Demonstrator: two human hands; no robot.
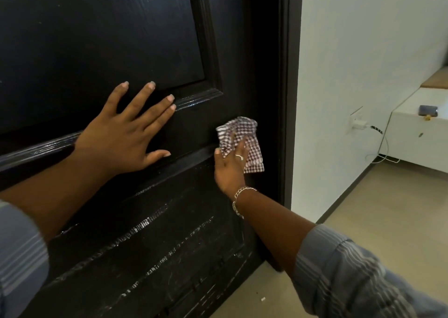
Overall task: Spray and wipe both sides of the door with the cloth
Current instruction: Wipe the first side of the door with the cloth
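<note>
A black panelled door fills the left and middle of the view, with wet streaks glinting on its surface. My left hand lies flat on the middle rail, fingers spread, holding nothing. My right hand presses a red-and-white checked cloth against the door's right stile, close to the door edge. A ring and a chain bracelet show on that hand and wrist. No spray bottle is in view.
The dark door frame stands right of the cloth. Beyond it are a white wall with a socket and plugged-in cable, a low white cabinet with a small dark object on top, and beige floor.
</note>
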